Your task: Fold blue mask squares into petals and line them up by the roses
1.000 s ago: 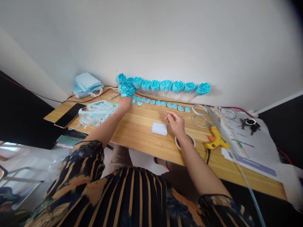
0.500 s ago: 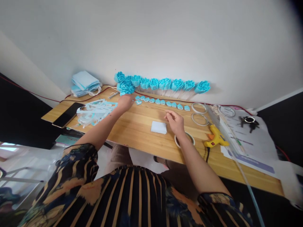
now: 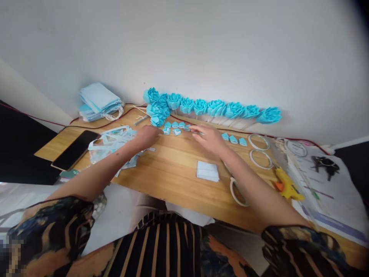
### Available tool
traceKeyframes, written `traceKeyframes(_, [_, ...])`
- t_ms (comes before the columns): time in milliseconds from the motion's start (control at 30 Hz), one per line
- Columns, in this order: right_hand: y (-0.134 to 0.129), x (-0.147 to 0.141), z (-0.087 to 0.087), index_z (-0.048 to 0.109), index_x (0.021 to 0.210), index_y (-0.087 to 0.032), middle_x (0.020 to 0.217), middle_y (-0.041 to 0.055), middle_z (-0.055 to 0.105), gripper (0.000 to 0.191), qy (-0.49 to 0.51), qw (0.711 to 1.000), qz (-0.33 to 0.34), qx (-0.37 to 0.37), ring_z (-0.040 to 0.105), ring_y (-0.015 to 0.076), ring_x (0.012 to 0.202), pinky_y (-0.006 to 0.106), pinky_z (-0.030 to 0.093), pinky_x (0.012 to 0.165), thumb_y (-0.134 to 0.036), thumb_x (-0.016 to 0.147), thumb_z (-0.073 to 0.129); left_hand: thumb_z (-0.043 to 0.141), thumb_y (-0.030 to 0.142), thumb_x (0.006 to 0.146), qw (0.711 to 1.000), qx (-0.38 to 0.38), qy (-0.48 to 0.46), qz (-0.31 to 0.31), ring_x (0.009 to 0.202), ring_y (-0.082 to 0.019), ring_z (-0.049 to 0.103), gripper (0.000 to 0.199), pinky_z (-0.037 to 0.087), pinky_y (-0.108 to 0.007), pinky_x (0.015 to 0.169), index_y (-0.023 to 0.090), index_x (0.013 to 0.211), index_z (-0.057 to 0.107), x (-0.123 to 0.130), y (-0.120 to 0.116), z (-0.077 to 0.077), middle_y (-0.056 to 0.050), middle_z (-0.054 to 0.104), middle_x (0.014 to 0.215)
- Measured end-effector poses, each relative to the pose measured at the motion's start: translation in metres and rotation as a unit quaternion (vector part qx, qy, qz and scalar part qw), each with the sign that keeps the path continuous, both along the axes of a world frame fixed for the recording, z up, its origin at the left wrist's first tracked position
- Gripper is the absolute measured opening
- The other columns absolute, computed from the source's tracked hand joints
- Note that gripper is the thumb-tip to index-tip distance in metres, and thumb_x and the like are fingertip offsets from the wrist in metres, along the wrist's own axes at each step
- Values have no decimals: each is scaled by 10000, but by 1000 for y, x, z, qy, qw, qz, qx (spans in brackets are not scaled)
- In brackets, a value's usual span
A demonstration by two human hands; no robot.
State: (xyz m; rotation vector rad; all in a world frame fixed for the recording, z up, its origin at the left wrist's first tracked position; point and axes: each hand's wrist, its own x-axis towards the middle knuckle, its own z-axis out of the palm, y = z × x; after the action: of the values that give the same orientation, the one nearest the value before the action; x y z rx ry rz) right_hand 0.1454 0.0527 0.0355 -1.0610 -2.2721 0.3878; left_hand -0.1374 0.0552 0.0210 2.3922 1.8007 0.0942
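Observation:
My left hand (image 3: 147,136) is low over the table beside the left end of the folded light-blue fabric pieces (image 3: 175,124). Its fingers are curled together; what they hold, if anything, is hidden. My right hand (image 3: 209,137) reaches over the same row, fingers stretched and apart, the tips close to one piece (image 3: 187,127); contact is not clear. Two more folded pieces, one near my left fingertips (image 3: 166,131) and another to its right (image 3: 177,132), lie in front of the row. A stack of pale square fabric (image 3: 207,171) lies nearer my body.
Blue fabric roses (image 3: 216,108) line the wall. Fabric strips (image 3: 111,142), a phone (image 3: 75,150) and a mask stack (image 3: 99,98) are at left. At right are tape rolls (image 3: 261,159), a yellow glue gun (image 3: 288,184), keys (image 3: 327,163) and papers (image 3: 343,192).
My right hand has moved up and left, from above the square stack to the row. My left hand has drawn slightly back toward me. The view has tilted and come closer.

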Motion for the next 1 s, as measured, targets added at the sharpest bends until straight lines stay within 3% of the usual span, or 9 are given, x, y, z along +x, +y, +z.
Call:
traceKeyframes(167, [76, -61, -13, 705, 1155, -190, 1206, 99, 692, 310, -94, 988, 121, 19, 602, 266, 1139, 415, 424, 1008, -190, 864, 597, 481, 195, 896, 995, -31, 85, -35, 1032, -298, 648, 350, 442, -352, 856, 219, 1171, 696, 9, 4, 9, -119, 726, 1084])
traceKeyframes(333, [111, -95, -27, 720, 1121, -177, 1175, 96, 705, 281, -165, 972, 165, 22, 604, 269, 1117, 391, 424, 978, -216, 855, 636, 460, 96, 896, 986, -45, 144, -74, 987, -343, 661, 328, 432, -393, 809, 136, 1114, 701, 14, 7, 13, -183, 720, 995])
traceKeyframes(567, [122, -102, -32, 747, 1041, -180, 1094, 91, 722, 227, -232, 964, 129, 18, 615, 261, 1076, 344, 440, 901, -204, 840, 644, 435, 45, 881, 979, -34, 175, -103, 911, -306, 684, 312, 441, -380, 775, 110, 1037, 697, 14, 6, 8, -175, 725, 927])
traceKeyframes(700, [123, -103, -32, 742, 1061, -177, 1104, 99, 719, 265, -237, 970, 55, -1, 629, 251, 1067, 321, 451, 861, -161, 852, 579, 436, 49, 885, 978, -11, 177, -115, 870, -301, 700, 294, 441, -366, 737, 111, 1022, 689, 14, 5, 6, -165, 726, 873])
traceKeyframes(800, [120, -104, -30, 736, 1083, -179, 1140, 102, 714, 282, -215, 976, 11, -23, 637, 255, 1070, 323, 460, 853, -175, 868, 555, 445, 61, 893, 978, -3, 178, -113, 862, -294, 707, 282, 438, -360, 739, 120, 1040, 679, 14, 4, 5, -151, 727, 852])
traceKeyframes(1000, [106, -83, -20, 703, 1171, -158, 1189, 96, 707, 335, -127, 990, 26, -47, 639, 226, 1090, 325, 456, 935, -161, 914, 487, 438, 106, 918, 976, -24, 195, -90, 891, -276, 706, 292, 456, -344, 757, 146, 1073, 682, 18, 0, 16, -137, 739, 891])
